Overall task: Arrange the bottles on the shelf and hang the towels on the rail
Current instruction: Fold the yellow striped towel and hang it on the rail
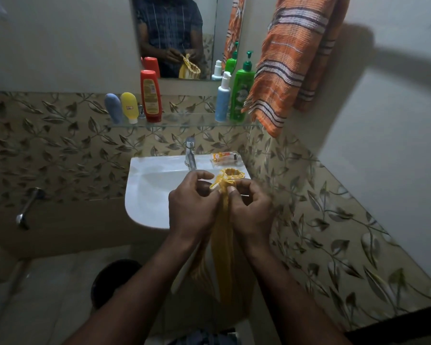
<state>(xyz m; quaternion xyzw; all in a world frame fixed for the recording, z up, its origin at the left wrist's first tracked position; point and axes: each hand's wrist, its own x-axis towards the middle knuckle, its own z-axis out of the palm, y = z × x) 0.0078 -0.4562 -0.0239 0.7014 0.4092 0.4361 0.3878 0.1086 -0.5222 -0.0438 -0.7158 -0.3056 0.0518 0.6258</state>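
Centrally, the fingers [200, 176] of the left hand [192, 207] are curled and pinch the bunched top edge of the yellow towel [224, 245]. The right hand [251, 207] pinches the same edge from the other side, thumb pressed against the cloth. Both hands are therefore grasping the towel, close together. A small loop of its patterned hem stands up above the knuckles. The remainder of the towel hangs straight down between the two forearms, in a narrow gathered column.

The hands are held over the front right part of the white basin [144, 185]. A chrome tap [190, 153] stands at the basin's back rim, and a small orange and white packet [225, 158] lies on the rim just right of it.

Above, a glass shelf [184, 123] carries five bottles, all upright. A blue-grey tube [113, 108], a yellow tube [130, 107] and a red bottle [150, 95] stand grouped at the left. A white pump bottle [222, 100] and a green pump bottle [241, 95] stand side by side at the right.

An orange striped towel [291, 58] hangs at the right, its lower corner overlapping the shelf's end. Its support is out of frame. The mirror [174, 33] above the shelf reflects the hands and the yellow towel.
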